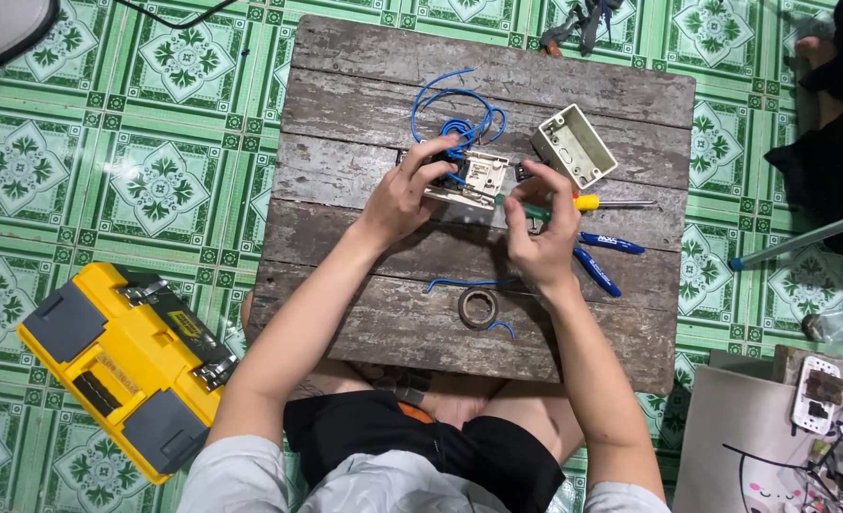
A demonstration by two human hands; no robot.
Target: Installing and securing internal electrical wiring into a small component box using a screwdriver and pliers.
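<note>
On a small weathered wooden table [364, 85] lies a cream switch plate [473, 178], back side up, with blue wires [454, 109] coiled out of it. My left hand [404, 195] grips the plate's left end. My right hand [538, 233] holds a green-handled screwdriver [524, 208] whose tip points at the plate's back. A cream plastic wall box [573, 144] stands open-side up just right of the plate.
Blue-handled pliers [604, 258] and a yellow-handled screwdriver [611, 202] lie right of my hands. A roll of tape [477, 308] and blue wire scraps [459, 283] sit near the front edge. A yellow toolbox [122, 366] rests on the green tiled floor, left.
</note>
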